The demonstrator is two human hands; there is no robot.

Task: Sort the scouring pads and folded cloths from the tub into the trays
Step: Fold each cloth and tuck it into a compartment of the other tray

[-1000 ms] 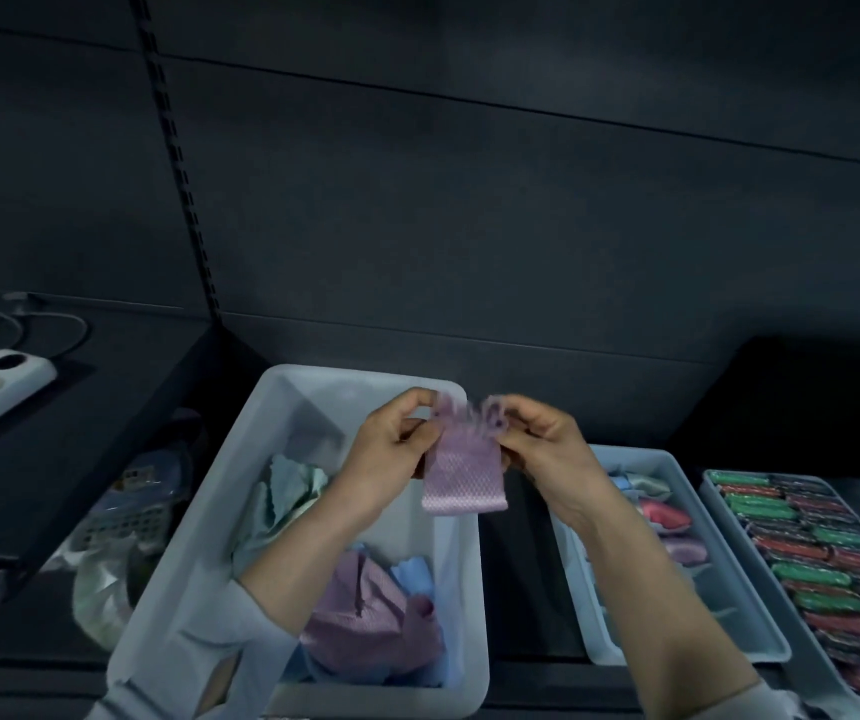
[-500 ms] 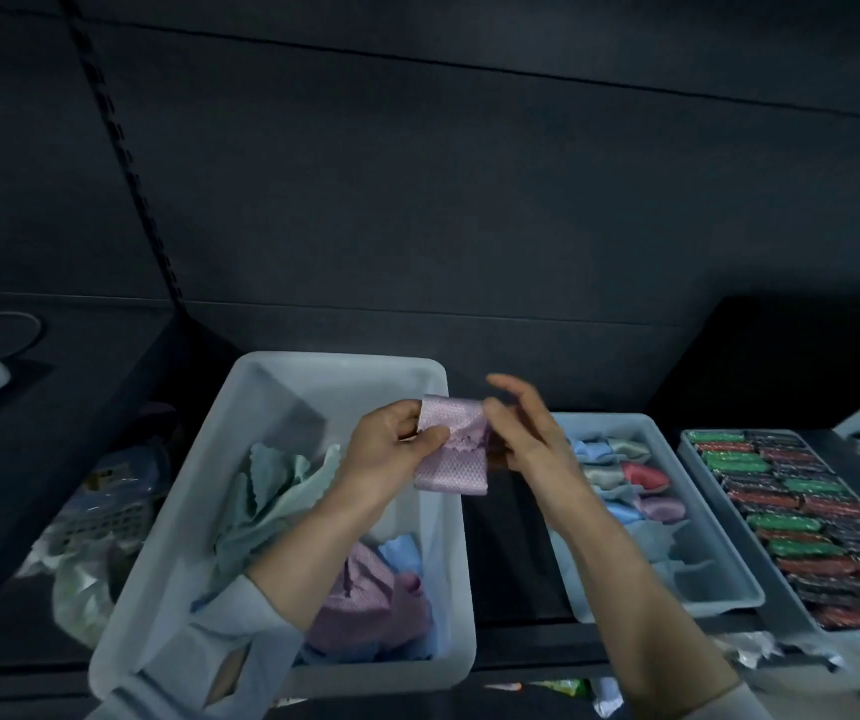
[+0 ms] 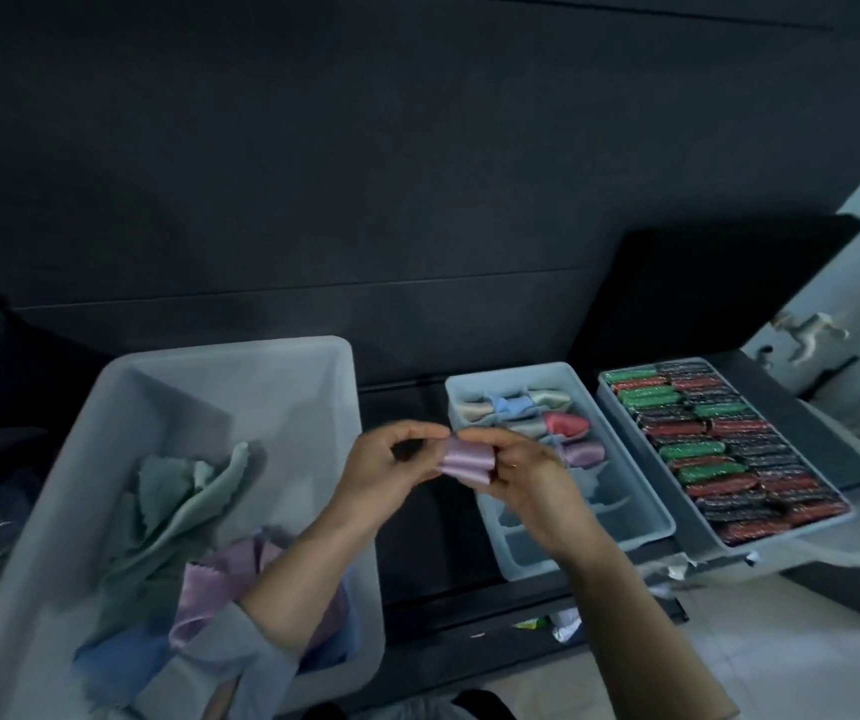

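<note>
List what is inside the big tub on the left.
The tub holds loose cloths: a grey-green cloth, a lilac cloth and a blue cloth. The left forearm covers part of the pile; anything beneath is hidden.

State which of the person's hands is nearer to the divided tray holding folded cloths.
Right. The right hand overlaps the divided tray's left edge, while the left hand sits farther left, beside the tub.

Both forearms reach forward, left hand (image 3: 383, 462) and right hand (image 3: 518, 467) meeting, fingers curled in a pinching grip.
</note>
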